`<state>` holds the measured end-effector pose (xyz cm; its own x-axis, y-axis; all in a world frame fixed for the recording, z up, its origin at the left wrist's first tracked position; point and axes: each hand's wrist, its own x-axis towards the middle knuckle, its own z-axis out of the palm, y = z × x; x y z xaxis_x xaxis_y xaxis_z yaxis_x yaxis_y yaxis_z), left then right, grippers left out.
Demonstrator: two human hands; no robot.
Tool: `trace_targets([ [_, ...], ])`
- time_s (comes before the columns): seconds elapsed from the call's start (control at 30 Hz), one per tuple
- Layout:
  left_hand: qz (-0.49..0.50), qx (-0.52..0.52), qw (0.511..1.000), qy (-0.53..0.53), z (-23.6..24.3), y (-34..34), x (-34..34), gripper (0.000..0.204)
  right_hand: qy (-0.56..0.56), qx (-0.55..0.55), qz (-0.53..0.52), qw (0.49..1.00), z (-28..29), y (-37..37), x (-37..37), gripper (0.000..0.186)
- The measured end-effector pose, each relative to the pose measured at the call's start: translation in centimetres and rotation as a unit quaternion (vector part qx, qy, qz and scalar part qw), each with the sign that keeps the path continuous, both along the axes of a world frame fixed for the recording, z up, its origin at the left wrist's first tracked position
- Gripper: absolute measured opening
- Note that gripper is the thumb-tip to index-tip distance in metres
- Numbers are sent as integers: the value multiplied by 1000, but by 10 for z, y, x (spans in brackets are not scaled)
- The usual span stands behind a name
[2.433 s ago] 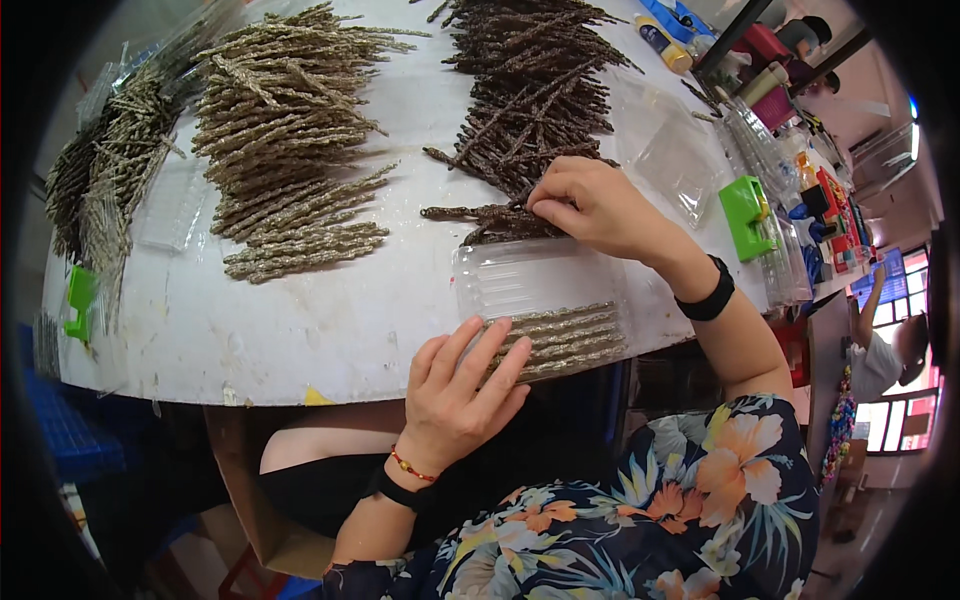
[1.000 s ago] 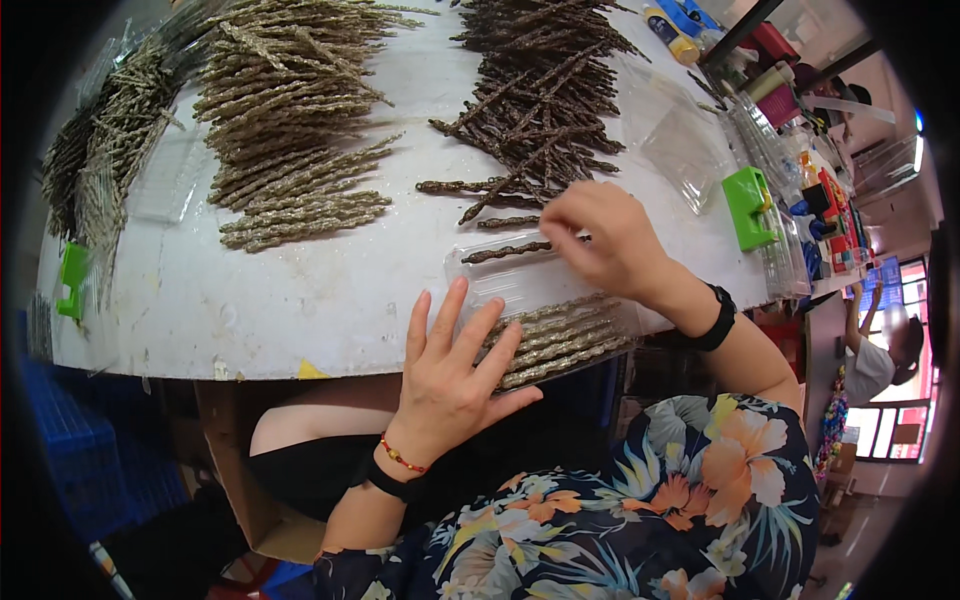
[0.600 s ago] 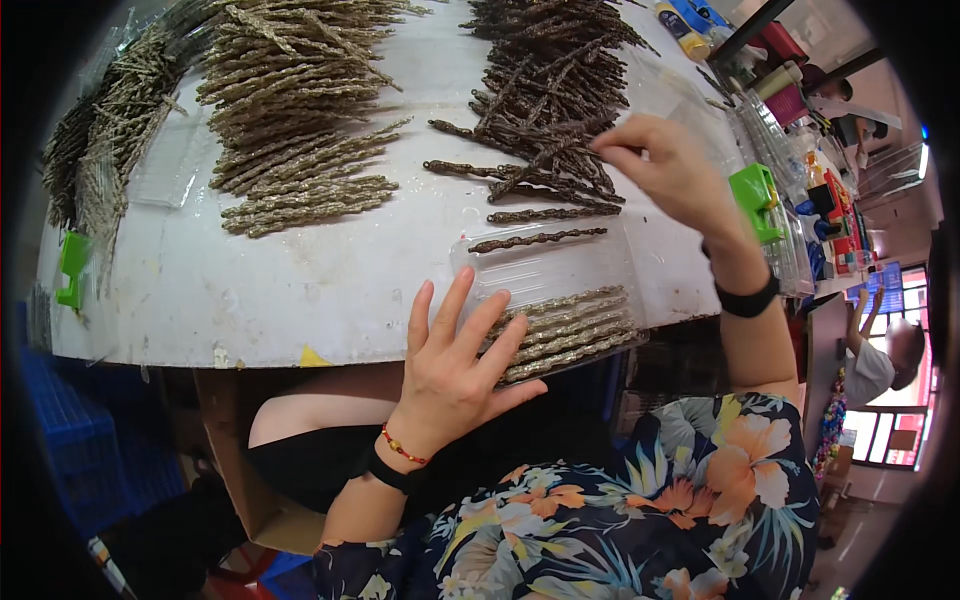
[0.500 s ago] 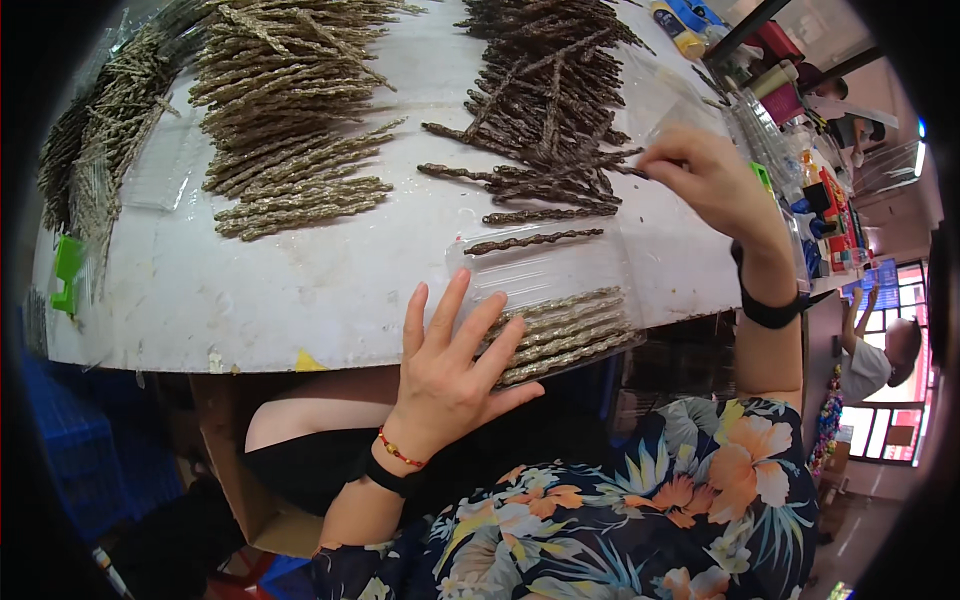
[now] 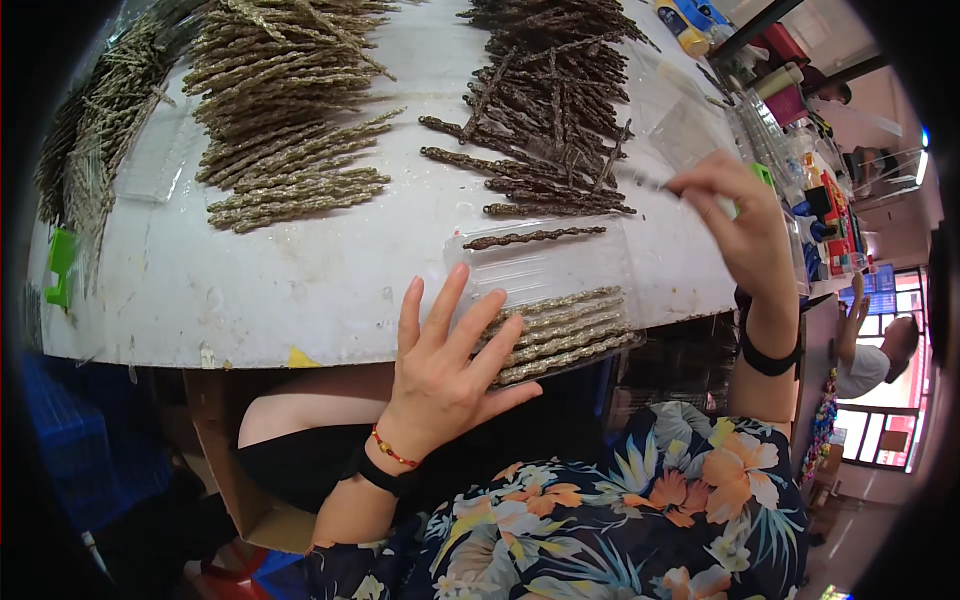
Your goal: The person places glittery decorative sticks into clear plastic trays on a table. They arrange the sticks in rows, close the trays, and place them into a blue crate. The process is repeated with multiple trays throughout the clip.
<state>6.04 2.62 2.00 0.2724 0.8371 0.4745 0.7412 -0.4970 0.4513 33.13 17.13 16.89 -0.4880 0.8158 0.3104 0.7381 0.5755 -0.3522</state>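
The clear, ribbed, rectangular plastic tray point(image 5: 555, 268) lay at the centre of the frame, at the lower edge of the white-topped bench point(image 5: 300, 290). It contained 1 dark brown, knobbly, glossy stick point(image 5: 535, 238) along its upper side and a row of gold, glittery, twisted sticks point(image 5: 565, 335) along its lower side. The left hand point(image 5: 440, 375) lay across the tray's left side, its grip spread wide and clasping nothing. The right hand point(image 5: 735, 215), right of centre, had thumb and forefinger near each other; a blurred grey sliver point(image 5: 650, 181) showed at the fingertips, and whether it was held could not be told. The sticks appeared light, stiff and possibly brittle; mid-length was judged the safest hold. The tray appeared thin and flexible, best steadied by its rim.
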Motion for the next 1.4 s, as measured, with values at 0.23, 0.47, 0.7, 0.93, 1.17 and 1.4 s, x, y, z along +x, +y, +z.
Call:
trace_targets([
  [0.23,-8,-2,1000,3,1,-1,-2,64,-8,-114,93,989,-23,-15,-6,8],
  [0.47,-15,-5,1000,3,3,1,-2,61,-11,-71,137,988,-64,-4,-10,8],
  [0.7,-8,-2,1000,11,2,1,-3,61,-17,-18,150,988,-84,4,-7,8],
  [0.93,-8,3,1000,14,0,2,-3,61,-59,26,155,986,-83,0,-10,12],
  [1.17,-11,2,1000,16,1,2,-2,61,-58,62,151,985,-95,-2,-11,7],
  [1.4,-8,5,1000,13,2,1,-3,60,-80,60,143,985,-90,-3,-16,7],
])
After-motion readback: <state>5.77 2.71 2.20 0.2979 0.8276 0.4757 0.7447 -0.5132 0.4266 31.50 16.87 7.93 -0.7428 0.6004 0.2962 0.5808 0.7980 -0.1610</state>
